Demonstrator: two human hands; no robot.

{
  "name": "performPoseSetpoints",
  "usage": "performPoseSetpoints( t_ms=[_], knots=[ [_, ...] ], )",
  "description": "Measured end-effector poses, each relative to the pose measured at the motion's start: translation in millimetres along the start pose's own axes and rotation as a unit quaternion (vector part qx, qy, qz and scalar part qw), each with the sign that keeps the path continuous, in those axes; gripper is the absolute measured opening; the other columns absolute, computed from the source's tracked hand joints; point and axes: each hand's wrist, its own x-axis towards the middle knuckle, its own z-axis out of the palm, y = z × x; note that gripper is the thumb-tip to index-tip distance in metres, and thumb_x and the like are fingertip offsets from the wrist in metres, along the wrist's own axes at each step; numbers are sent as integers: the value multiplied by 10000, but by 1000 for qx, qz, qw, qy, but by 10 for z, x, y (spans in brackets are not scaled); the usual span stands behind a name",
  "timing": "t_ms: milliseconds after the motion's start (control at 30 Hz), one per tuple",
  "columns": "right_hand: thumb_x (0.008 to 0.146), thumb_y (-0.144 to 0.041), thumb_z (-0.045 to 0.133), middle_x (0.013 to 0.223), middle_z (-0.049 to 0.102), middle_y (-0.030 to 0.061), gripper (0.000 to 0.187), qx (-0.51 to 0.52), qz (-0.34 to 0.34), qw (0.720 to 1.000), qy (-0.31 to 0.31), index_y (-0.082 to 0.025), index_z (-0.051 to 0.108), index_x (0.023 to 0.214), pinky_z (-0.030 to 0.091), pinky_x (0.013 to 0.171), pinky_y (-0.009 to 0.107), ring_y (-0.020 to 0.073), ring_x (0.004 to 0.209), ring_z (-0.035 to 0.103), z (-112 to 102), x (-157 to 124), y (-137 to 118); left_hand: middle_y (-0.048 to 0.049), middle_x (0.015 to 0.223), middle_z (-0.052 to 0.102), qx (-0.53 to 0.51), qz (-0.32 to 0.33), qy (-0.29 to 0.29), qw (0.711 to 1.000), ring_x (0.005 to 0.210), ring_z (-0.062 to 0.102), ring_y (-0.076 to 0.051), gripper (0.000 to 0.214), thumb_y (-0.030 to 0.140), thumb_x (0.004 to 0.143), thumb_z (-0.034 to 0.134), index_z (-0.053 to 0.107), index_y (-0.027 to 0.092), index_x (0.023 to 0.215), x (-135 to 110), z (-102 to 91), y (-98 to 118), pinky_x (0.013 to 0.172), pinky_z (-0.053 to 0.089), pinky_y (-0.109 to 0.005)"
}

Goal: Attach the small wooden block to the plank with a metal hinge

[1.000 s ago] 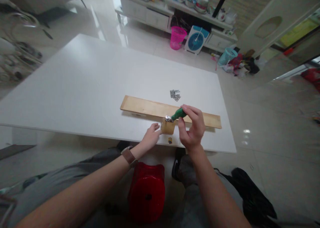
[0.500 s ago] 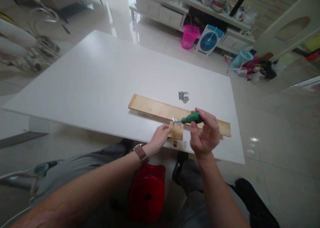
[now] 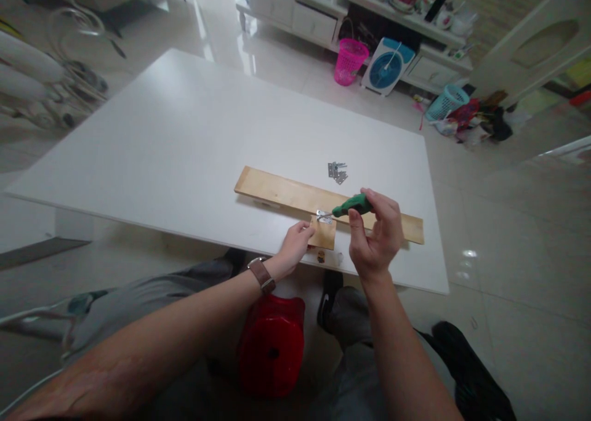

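My right hand (image 3: pixel 377 230) is closed round the green handle of a screwdriver (image 3: pixel 351 205). The screwdriver's shaft slants down to a metal hinge (image 3: pixel 324 216), which lies at the joint between a small wooden block (image 3: pixel 323 234) and a long wooden board (image 3: pixel 286 192). With its fingers, my left hand (image 3: pixel 296 244) grips the block's left edge. The screw under the tip is too small to make out. Beyond the board, loose hinges and screws (image 3: pixel 338 172) lie in a small heap.
The white table (image 3: pixel 161 138) carries all of this. A red stool (image 3: pixel 272 347) stands below its near edge, between my legs. Across the floor are a pink basket (image 3: pixel 349 63), a blue-and-white fan (image 3: pixel 386 67) and a cabinet (image 3: pixel 290 15).
The whole view has shifted slightly, so the board and hands sit a little higher. Both hands keep their holds, and the screwdriver stays at the hinge.
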Motion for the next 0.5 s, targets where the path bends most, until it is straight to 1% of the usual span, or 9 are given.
performPoseSetpoints(
  t_ms=[100, 167, 267, 333, 367, 467, 500],
  knots=[
    [1008, -146, 589, 1291, 727, 98, 534, 9, 5, 1000, -13, -309, 584, 1517, 677, 925, 434, 237, 1212, 720, 19, 28, -22, -64, 936, 692, -7, 2, -1, 1000, 876, 661, -214, 130, 321, 809, 635, 636, 194, 836, -22, -14, 7, 716, 553, -300],
    [1011, -135, 571, 1276, 725, 92, 533, 5, 6, 1000, -16, -316, 592, 1512, 673, 909, 425, 229, 1189, 723, 35, 59, -47, -63, 937, 702, -2, -2, -3, 1000, 837, 659, -199, 129, 314, 804, 634, 650, 190, 838, -31, -31, 3, 717, 543, -296],
    [970, -169, 693, 1132, 697, 52, 464, -12, 1, 1000, 4, -329, 677, 1405, 650, 822, 369, 191, 1027, 711, 64, 102, -86, -61, 929, 715, -2, -18, -2, 1000, 784, 648, -184, 139, 312, 793, 639, 669, 190, 852, -31, -53, -10, 704, 519, -293],
    [943, -204, 748, 1093, 665, 41, 446, -11, 3, 1000, 16, -330, 700, 1368, 630, 787, 350, 181, 980, 682, 90, 113, -98, -61, 922, 716, -9, -23, -8, 1000, 768, 641, -182, 148, 314, 788, 647, 676, 189, 864, -25, -58, -20, 690, 503, -289],
    [955, -215, 728, 1114, 665, 49, 448, -4, 7, 1000, 15, -329, 688, 1387, 629, 791, 356, 189, 1003, 681, 105, 111, -99, -59, 915, 712, -14, -25, -11, 1000, 757, 636, -178, 147, 309, 787, 648, 674, 189, 866, -22, -57, -24, 680, 493, -285],
    [1026, -201, 557, 1242, 679, 87, 484, 26, 22, 999, -3, -325, 603, 1491, 641, 835, 396, 224, 1137, 695, 146, 93, -85, -51, 896, 690, -34, -35, -17, 999, 731, 624, -164, 116, 286, 786, 646, 650, 186, 845, -21, -43, -23, 665, 484, -273],
    [1031, -194, 531, 1252, 678, 89, 491, 26, 24, 999, -6, -324, 588, 1502, 642, 832, 398, 226, 1149, 697, 155, 87, -79, -49, 890, 684, -40, -38, -16, 998, 730, 622, -162, 107, 283, 789, 647, 641, 187, 836, -24, -36, -18, 667, 488, -271]
  ],
)
